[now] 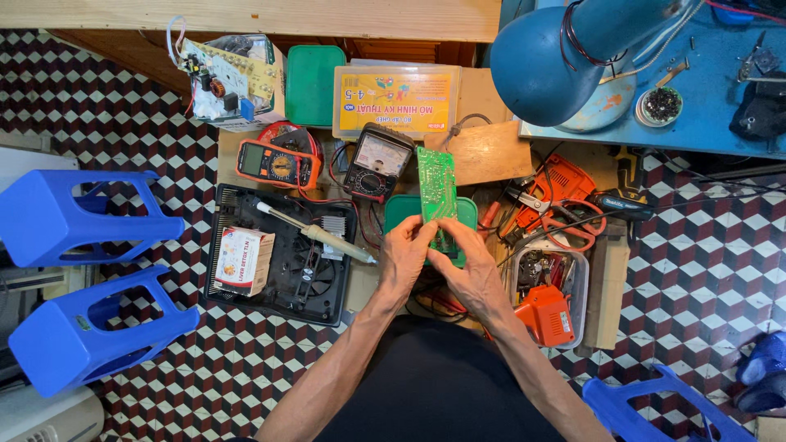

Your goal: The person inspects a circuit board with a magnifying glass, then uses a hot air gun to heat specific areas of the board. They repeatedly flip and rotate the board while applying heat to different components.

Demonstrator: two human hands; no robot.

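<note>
While your left hand [404,254] and right hand [468,270] sit close together, both are clamped on the near end of a green circuit board [436,187], which stands on edge over a green tray [401,209] at centre. To the left, a soldering iron [315,232] lies on a black cooling pad [282,286]; an analog multimeter [377,161] sits just beyond the board, and an orange multimeter [278,164] lies farther left.
</note>
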